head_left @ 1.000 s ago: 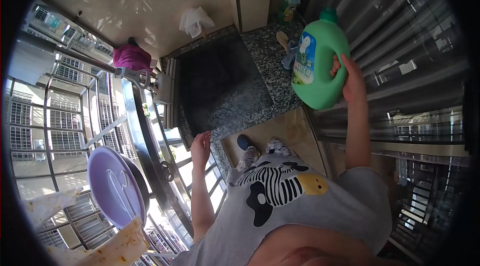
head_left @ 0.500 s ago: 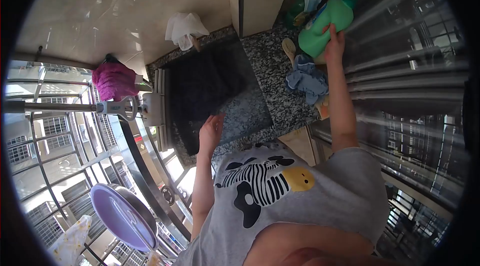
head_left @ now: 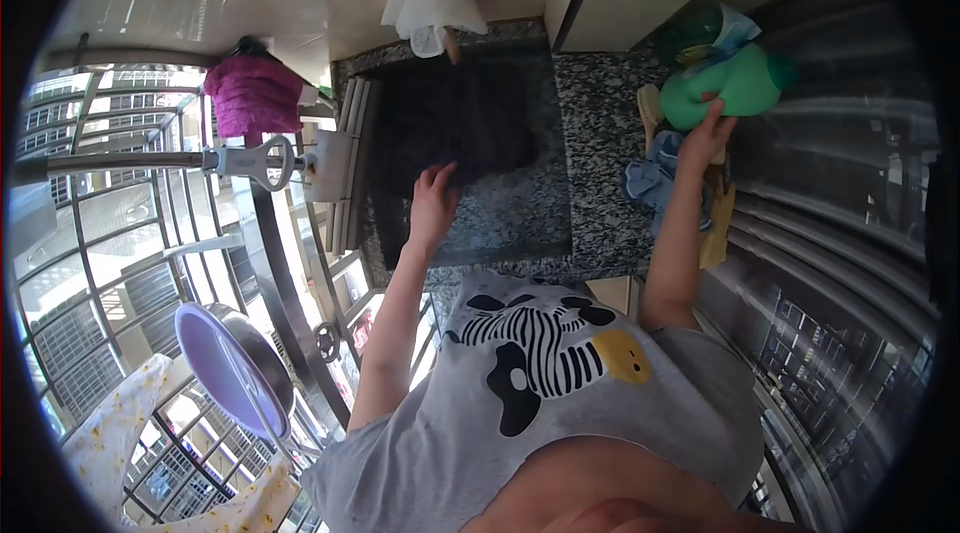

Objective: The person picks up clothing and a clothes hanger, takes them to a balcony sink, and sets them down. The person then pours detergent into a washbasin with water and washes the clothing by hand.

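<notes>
While the green detergent jug [head_left: 720, 85] extends beyond the right hand [head_left: 706, 140], the nearer one, its long axis crosswise and cap [head_left: 783, 71] rightward, that hand is curled against the jug's near side, gripping it. The left hand [head_left: 433, 208], loosely open, adjoins dark cloth [head_left: 440, 123]. No lettering is legible.

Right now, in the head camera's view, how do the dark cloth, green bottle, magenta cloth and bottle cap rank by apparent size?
1. Dark cloth, clearly largest.
2. Green bottle and magenta cloth: too alike to rank.
3. Bottle cap, clearly smallest.
</notes>
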Demonstrator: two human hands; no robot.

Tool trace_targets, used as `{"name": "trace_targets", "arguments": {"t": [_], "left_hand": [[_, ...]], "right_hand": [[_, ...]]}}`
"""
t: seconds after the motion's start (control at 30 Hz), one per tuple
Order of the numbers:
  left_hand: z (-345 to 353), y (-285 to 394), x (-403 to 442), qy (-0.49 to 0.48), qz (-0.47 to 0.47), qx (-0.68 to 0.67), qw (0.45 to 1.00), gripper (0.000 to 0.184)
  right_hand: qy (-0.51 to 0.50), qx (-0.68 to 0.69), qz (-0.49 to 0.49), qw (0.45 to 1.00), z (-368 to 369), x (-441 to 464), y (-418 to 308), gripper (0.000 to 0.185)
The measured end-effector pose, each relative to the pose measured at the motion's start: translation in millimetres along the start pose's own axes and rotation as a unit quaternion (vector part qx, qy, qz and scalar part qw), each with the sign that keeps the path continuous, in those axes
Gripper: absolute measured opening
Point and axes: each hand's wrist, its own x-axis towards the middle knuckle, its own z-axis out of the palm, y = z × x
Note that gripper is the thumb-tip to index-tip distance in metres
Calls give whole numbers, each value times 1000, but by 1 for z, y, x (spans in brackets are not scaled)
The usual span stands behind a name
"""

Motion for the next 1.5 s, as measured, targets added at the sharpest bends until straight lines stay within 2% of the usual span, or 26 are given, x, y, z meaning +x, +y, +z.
{"name": "trace_targets", "arguments": {"t": [0.07, 0.17, 0.23, 0.27, 0.37, 0.43, 0.5, 0.57, 0.63, 0.73, 0.87, 0.97, 1.0, 1.1, 1.17, 1.2, 1.27, 1.3, 1.33, 1.4, 1.43, 1.5], "left_hand": [[22, -25, 28, 29, 14, 49, 998, 75], [28, -13, 69, -70, -91, 103, 988, 90], [48, -21, 86, -120, -97, 124, 980, 91], [59, -26, 92, -141, -101, 136, 975, 92], [94, -35, 83, -193, -79, 233, 950, 90], [116, -42, 70, -202, -59, 230, 950, 86], [136, -53, 57, -211, -31, 228, 950, 82], [151, -65, 44, -218, -4, 223, 950, 78], [159, -72, 34, -246, 19, 234, 940, 73], [169, -81, 23, -302, 35, 251, 919, 65], [170, -83, 17, -389, 20, 269, 881, 59], [209, -128, 1, -300, -73, 49, 950, 55], [203, -126, 0, -284, -59, 50, 956, 50], [178, -111, 5, -263, -10, 59, 963, 42], [171, -112, 8, -290, 37, 80, 953, 42], [155, -102, 14, -278, 28, 71, 957, 43], [104, -71, 34, -256, 15, 51, 965, 45], [92, -69, 37, -172, 5, 4, 985, 47], [79, -65, 42, -86, -4, -43, 995, 49], [61, -51, 64, 67, 24, 41, 997, 47], [79, -59, 73, 74, -5, 9, 997, 47], [126, -85, 90, 88, -67, -54, 992, 50]], "right_hand": [[-19, -28, 11, 999, 0, -4, -1, 45], [-65, -142, 34, 987, -12, -15, -3, 44], [-87, -252, 40, 963, -30, -24, -4, 45], [-87, -304, 25, 948, -38, -29, -6, 35], [-12, -376, -13, 927, -59, -64, -16, 24], [-56, -393, -74, 915, -24, -115, -51, 18], [-231, -388, 28, 892, 5, -161, -57, 17], [-384, -320, 2, 866, 42, -198, -36, 20], [-461, -354, -35, 813, 64, -228, 19, 32], [-480, -455, -92, 744, 108, -253, 76, 50], [-548, -505, -25, 666, 141, -276, 114, 63], [-582, -522, -11, 623, 135, -289, 154, 63], [-587, -533, 2, 610, 132, -287, 162, 59], [-547, -592, -98, 583, 121, -277, 193, 55], [-555, -624, -131, 534, 120, -257, 197, 55], [-558, -640, -146, 507, 120, -250, 196, 55], [-457, -644, -76, 609, 120, -251, 201, 56], [-401, -640, -40, 654, 120, -253, 201, 57], [-323, -622, 48, 711, 133, -258, 191, 57], [-149, -553, 217, 791, 162, -275, 171, 58], [-166, -455, 298, 822, 162, -278, 167, 59], [-194, -237, 443, 843, 160, -287, 158, 61]]}}
